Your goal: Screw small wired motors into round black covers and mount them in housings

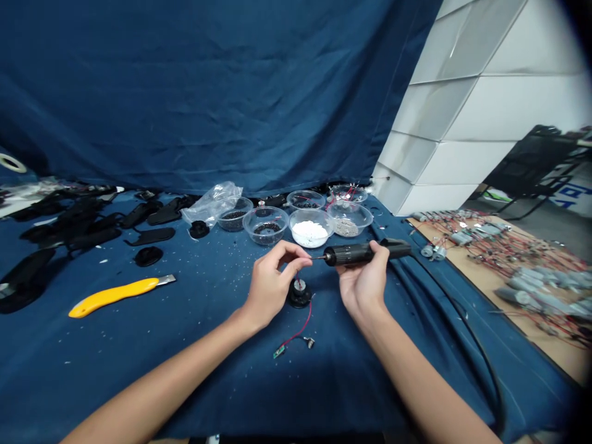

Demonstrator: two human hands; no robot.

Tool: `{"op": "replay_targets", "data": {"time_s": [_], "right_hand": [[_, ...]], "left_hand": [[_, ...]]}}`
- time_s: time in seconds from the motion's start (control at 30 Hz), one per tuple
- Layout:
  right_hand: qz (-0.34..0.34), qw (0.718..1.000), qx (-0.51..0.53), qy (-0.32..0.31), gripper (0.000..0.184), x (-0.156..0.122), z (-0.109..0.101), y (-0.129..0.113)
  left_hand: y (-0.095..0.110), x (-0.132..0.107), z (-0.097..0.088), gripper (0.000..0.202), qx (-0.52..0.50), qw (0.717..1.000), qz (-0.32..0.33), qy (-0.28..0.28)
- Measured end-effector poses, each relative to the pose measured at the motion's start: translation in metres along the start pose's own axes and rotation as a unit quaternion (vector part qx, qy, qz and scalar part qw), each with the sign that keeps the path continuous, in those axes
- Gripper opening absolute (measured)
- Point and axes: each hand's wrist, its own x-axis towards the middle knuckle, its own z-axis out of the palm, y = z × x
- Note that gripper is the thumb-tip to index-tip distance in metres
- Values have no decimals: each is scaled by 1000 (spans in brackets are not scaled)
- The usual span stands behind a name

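My right hand (363, 283) is wrapped round a black electric screwdriver (365, 251), held level with its bit pointing left. My left hand (272, 280) pinches its thumb and forefinger together at the bit's tip; whatever sits between them is too small to name. Just below the fingers, a small round black part (299, 295) lies on the blue cloth (194, 345). A red wire (298, 330) runs from it to a tiny green board (279, 352).
Several clear plastic bowls (311, 229) with small parts stand behind the hands, one with white bits. A yellow-handled scraper (115, 296) lies at left, black plastic pieces (83, 228) beyond it. Small motors with red wires (518, 271) cover a board at right. The screwdriver's black cable (467, 345) trails right.
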Motion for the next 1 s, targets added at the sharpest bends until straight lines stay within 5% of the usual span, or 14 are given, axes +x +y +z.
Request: {"op": "replay_targets", "data": {"time_s": [0.53, 0.73, 1.0], "right_hand": [[4, 999, -40, -4, 18, 1, -4, 8], [-17, 999, -40, -6, 18, 1, -3, 2], [-18, 999, -47, -14, 19, 0, -3, 4]], "left_hand": [[-19, -5, 4, 12, 6, 999, -4, 44], [-18, -9, 0, 12, 37, 999, 33, 10], [-14, -7, -3, 11, 89, 993, 57, 50]]}}
